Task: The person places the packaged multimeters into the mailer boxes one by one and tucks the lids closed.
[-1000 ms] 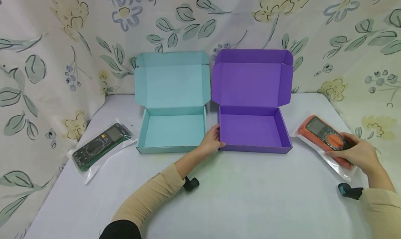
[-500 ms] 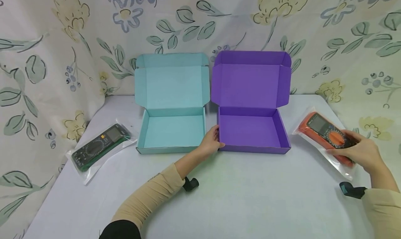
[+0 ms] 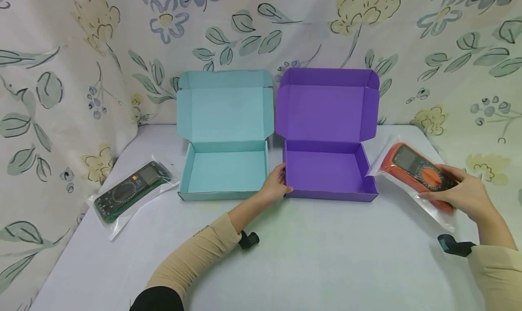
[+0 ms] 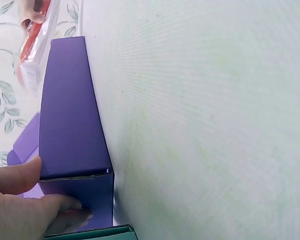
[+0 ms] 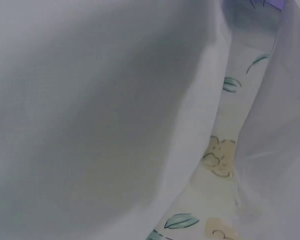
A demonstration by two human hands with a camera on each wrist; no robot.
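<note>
Apparently, the orange multimeter [image 3: 419,175] bears illegibly small lettering [image 3: 422,167].

White table [image 3: 326,252] bearing open teal box [image 3: 228,168], open purple box [image 3: 328,168], bagged green multimeter [image 3: 126,191]

Bare left hand [image 3: 275,184] pinching, beige-sleeved left arm [image 3: 200,256] toward 1:30; bare right hand [image 3: 465,192] gripping, beige-sleeved right arm [image 3: 495,275] toward 11 o'clock.

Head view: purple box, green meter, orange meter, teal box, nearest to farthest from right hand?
1. Orange meter, in the right hand
2. Purple box, right of centre
3. Teal box, left of purple box
4. Green meter, far left
</note>
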